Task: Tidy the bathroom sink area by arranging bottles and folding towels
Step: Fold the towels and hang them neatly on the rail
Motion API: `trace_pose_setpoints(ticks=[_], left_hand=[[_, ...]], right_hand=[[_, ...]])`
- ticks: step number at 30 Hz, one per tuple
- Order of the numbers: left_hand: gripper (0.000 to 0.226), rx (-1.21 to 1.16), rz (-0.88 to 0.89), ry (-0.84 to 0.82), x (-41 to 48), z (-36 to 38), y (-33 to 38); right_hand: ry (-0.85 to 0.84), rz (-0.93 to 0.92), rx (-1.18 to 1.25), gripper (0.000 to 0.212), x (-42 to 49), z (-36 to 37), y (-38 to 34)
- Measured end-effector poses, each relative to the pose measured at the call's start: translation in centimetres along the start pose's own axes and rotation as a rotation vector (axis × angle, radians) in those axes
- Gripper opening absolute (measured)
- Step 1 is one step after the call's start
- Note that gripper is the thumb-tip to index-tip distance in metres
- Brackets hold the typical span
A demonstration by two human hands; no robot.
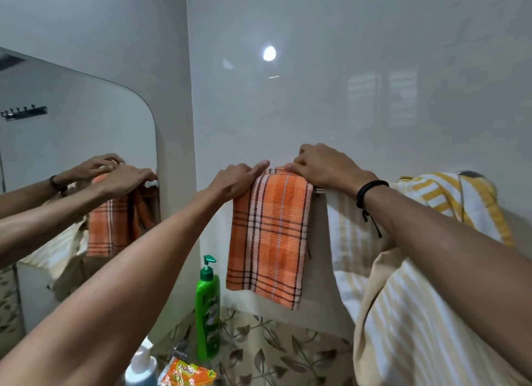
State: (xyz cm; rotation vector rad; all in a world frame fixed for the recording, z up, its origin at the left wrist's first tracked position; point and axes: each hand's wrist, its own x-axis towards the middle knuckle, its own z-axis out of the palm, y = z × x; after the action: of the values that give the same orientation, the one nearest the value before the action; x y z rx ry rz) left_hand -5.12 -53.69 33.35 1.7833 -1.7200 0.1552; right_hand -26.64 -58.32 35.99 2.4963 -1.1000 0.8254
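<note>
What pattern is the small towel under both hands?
Orange plaid towel, crossed by dark and white lines; clearest in the head view.

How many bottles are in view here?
2. A green plastic pump bottle stands in the wall corner; a white-topped bottle of dark liquid sits at the bottom edge. Others may be hidden.
</note>
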Motion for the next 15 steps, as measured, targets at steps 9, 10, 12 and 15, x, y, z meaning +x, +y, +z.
trace_pose_setpoints(ticks=[9, 10, 12, 15], left_hand=[[0.027, -0.014, 0.298, 0.08, 1.4, 0.2, 0.5], [0.029, -0.034, 0.298, 0.019, 1.5, 0.1, 0.5], [0.043, -0.116, 0.212, -0.127, 1.7, 0.0, 0.1], [0.066, -0.145, 0.087, -0.238, 1.6, 0.1, -0.2]], right_hand=[[-0.395, 0.159, 0.138, 0.093, 0.3, 0.1, -0.3], [-0.423, 0.153, 0.146, 0.095, 0.4, 0.1, -0.3], [-0.475, 0.13, 0.162, 0.101, 0.1, 0.0, -0.3], [-0.529, 0.09, 0.19, 0.103, -0.3, 0.0, -0.2]])
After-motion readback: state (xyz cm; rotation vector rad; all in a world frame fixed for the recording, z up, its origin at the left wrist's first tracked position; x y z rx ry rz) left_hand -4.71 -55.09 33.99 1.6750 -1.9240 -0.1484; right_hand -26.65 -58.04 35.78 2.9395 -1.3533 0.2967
